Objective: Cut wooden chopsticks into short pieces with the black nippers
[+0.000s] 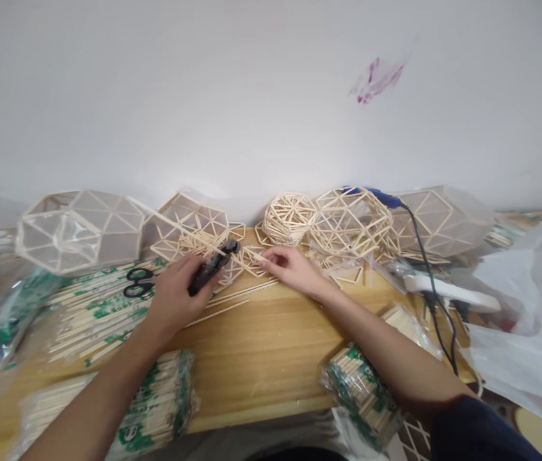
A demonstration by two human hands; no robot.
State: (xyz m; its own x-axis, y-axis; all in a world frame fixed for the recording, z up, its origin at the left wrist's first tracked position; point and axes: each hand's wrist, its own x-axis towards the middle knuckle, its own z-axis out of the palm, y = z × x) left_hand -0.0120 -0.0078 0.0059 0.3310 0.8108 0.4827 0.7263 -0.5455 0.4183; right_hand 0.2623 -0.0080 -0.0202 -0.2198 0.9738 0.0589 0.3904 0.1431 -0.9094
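Observation:
My left hand [179,294] is closed around a pair of black cutting pliers [210,269], their jaws pointing up and to the right. My right hand [294,269] pinches the end of a thin wooden stick [175,224], which slants up to the left past the plier jaws. Whether the jaws touch the stick I cannot tell. Below the pliers, a few loose sticks [232,304] lie on the wooden table [261,346]. Small stick frames [251,259] and a pile of short cut sticks [198,242] lie just behind my hands.
Along the wall stand film-covered stick polyhedra [83,227] and bare ones [352,224]. Black-handled scissors [139,282] rest on packaged sticks [102,314] at left. Another stick bundle [364,390] sits near the front edge. A blue corded tool [383,196] and power strip [453,293] are at right.

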